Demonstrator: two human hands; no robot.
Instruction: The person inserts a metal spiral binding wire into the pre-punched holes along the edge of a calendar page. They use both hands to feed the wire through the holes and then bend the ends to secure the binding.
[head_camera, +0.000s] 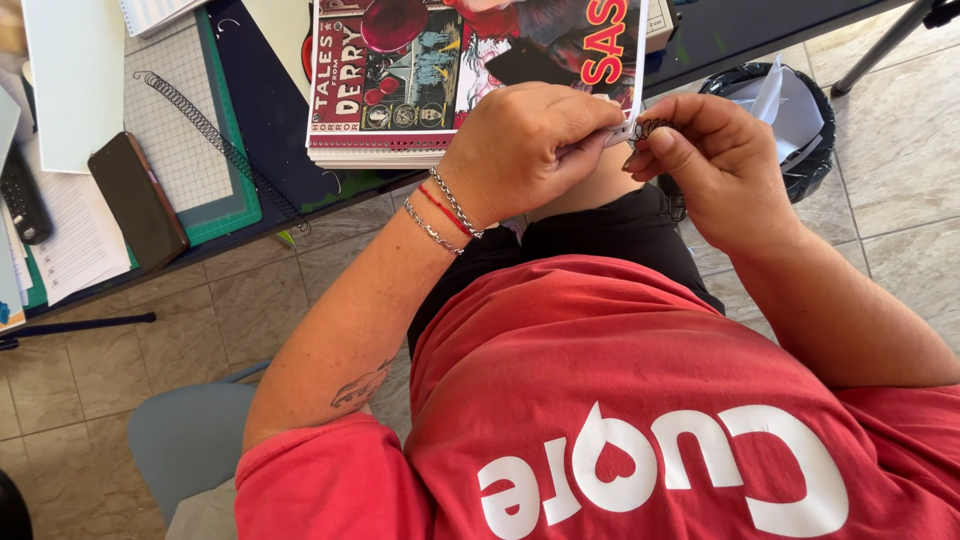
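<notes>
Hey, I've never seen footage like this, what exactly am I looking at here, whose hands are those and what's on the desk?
There is one picture, from a camera worn on a person's head, looking down at their own red shirt and two bare hands. The left hand and right hand meet at the corner of a colourful booklet, pinching a small black wire coil. On the dark desk lie a long black spiral binding, a green cutting mat, a phone and papers. A black bin stands on the tiled floor.
</notes>
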